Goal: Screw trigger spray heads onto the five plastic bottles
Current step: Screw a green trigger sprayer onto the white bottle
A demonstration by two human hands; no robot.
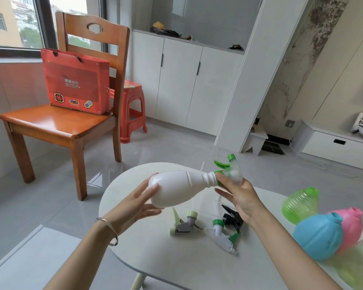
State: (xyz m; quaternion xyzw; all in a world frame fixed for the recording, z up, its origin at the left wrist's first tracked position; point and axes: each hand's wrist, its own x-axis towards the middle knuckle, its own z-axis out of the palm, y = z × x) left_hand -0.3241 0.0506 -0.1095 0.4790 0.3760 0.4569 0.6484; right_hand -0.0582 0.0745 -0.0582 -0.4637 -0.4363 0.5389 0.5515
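Nearest, a silver bangle (110, 231) was seen on the left wrist, above the near-left edge of the white table (155, 264). Four bottles were grouped along the table's right edge: a blurred pale green bottle (356, 266) nearest, then a blue bottle (319, 237) touching a pink bottle (353, 227), and a ribbed green bottle (300, 204) just behind them. Three loose spray heads were noted lying about the table's middle: a grey and pale green head (183, 226), a white head with green collar (222, 235) and, partly hidden behind the right wrist, a black head (232, 219). Above the far half of the table a white bottle (176, 189) was held on its side in the air, neck to the right. Its base was cupped by the left hand (138, 203), fingers spread and nearly straight. A clear spray head (232, 171) with green trigger sat at the bottle's threaded neck, and its green collar was pinched between thumb and fingers of the right hand (239, 197); how far it was screwed on could not be told. Beyond the table's far-left edge a wooden chair (57, 124) was recorded, a red paper bag (76, 80) standing on its seat, a red plastic stool (134, 109) behind it, and white cabinets (187, 84) along the far wall.
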